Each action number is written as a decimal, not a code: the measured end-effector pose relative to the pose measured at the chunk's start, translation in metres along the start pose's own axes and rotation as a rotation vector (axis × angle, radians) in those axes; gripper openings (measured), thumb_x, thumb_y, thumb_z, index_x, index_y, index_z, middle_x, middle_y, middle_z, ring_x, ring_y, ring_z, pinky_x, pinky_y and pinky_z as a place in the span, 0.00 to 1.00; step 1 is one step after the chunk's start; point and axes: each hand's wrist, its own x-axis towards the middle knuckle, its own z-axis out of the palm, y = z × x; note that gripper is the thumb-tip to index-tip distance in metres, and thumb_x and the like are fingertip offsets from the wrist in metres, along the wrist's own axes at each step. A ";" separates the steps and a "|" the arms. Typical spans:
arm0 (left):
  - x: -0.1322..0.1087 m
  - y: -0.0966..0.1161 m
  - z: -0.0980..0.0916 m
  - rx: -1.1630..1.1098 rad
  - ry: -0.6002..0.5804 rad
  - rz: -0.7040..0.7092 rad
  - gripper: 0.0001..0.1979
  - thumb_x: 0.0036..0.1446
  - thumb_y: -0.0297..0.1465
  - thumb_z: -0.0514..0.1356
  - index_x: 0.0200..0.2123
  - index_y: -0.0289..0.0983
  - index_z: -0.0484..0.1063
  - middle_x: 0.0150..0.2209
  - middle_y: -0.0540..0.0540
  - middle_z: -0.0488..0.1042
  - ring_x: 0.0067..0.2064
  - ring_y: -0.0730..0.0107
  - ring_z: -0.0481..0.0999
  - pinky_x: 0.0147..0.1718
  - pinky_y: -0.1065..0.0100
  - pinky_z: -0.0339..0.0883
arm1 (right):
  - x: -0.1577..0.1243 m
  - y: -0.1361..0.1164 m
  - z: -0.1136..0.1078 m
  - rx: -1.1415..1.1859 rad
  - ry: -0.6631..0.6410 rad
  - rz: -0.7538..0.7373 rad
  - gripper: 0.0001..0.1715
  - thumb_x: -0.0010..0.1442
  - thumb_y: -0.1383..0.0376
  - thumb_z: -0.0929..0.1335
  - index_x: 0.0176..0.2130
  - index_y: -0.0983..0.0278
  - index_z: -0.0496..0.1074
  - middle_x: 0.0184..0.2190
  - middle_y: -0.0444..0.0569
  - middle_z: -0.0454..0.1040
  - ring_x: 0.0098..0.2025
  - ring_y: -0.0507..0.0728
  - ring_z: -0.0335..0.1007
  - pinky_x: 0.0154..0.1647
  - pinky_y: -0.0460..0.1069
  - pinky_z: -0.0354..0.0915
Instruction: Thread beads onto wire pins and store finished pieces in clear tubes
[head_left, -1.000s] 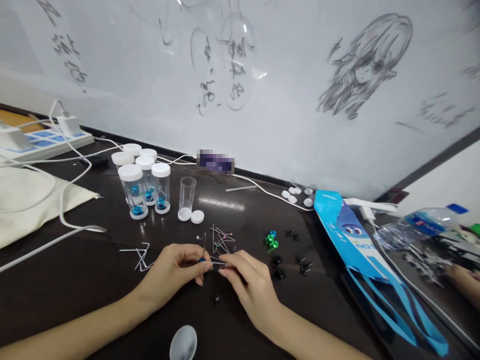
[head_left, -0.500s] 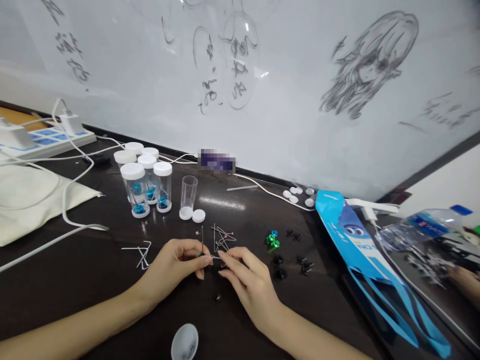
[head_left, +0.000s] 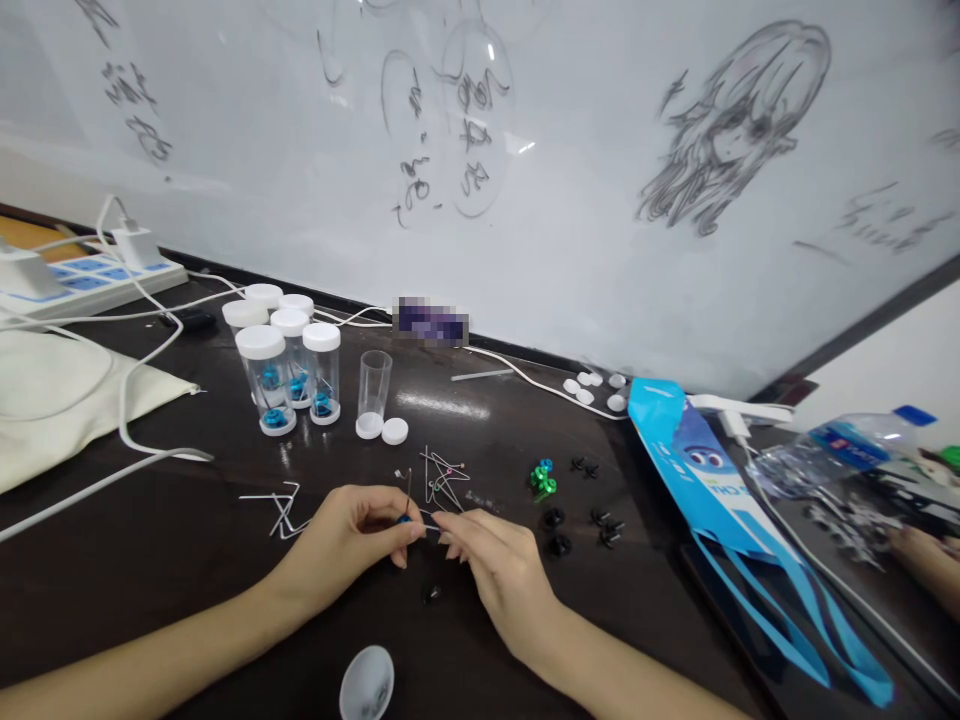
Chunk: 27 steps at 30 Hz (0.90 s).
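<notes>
My left hand (head_left: 360,530) pinches a small blue metal part (head_left: 403,519), from which a thin wire (head_left: 409,485) sticks up. From the right, my right hand (head_left: 499,555) holds a slim silvery hex key (head_left: 432,527) between thumb and fingers, its tip reaching the blue part; most of it is hidden by the fingers. Just beyond the hands lie several bent thin wires (head_left: 442,480) with tiny coloured ends. L-shaped hex keys (head_left: 281,510) rest left of my left hand. A small black piece (head_left: 431,594) lies on the table below the hands.
Capped clear tubes (head_left: 261,385) with blue parts stand back left, beside an uncapped tube (head_left: 373,390) and its lid (head_left: 395,431). Green parts (head_left: 542,480) and black parts (head_left: 559,545) lie right. A white cup (head_left: 367,683) is near. Another person's hand (head_left: 926,560) is far right.
My right hand's fingers have shifted slightly and straightened along the hex key. My left hand keeps its pinch on the blue part. The whole view has moved a little.
</notes>
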 end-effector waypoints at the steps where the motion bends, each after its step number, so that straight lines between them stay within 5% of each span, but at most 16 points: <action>1: -0.001 0.000 0.001 0.005 -0.007 0.008 0.09 0.56 0.35 0.62 0.29 0.35 0.76 0.22 0.51 0.74 0.26 0.70 0.73 0.30 0.71 0.65 | 0.000 0.000 0.000 0.000 -0.005 0.011 0.20 0.69 0.73 0.58 0.56 0.64 0.68 0.32 0.49 0.74 0.30 0.53 0.71 0.33 0.48 0.71; 7: -0.002 0.000 0.001 0.011 -0.013 0.006 0.08 0.57 0.34 0.62 0.29 0.35 0.76 0.22 0.51 0.74 0.25 0.70 0.73 0.29 0.71 0.65 | 0.002 -0.004 -0.001 -0.072 -0.038 0.069 0.16 0.70 0.69 0.59 0.49 0.64 0.72 0.30 0.47 0.73 0.28 0.52 0.70 0.31 0.47 0.69; 15: 0.000 0.004 0.000 -0.026 0.007 -0.045 0.08 0.55 0.34 0.63 0.28 0.35 0.76 0.20 0.52 0.73 0.25 0.71 0.72 0.30 0.71 0.64 | 0.001 -0.008 0.000 -0.512 0.001 -0.082 0.14 0.69 0.70 0.60 0.47 0.65 0.73 0.39 0.55 0.75 0.37 0.58 0.70 0.36 0.53 0.66; 27: 0.000 0.005 0.000 -0.077 -0.025 -0.077 0.05 0.51 0.31 0.65 0.30 0.35 0.76 0.20 0.53 0.75 0.26 0.70 0.73 0.32 0.70 0.65 | 0.000 -0.007 -0.002 -0.474 -0.024 -0.124 0.18 0.71 0.71 0.56 0.48 0.68 0.73 0.39 0.54 0.78 0.37 0.58 0.71 0.41 0.54 0.65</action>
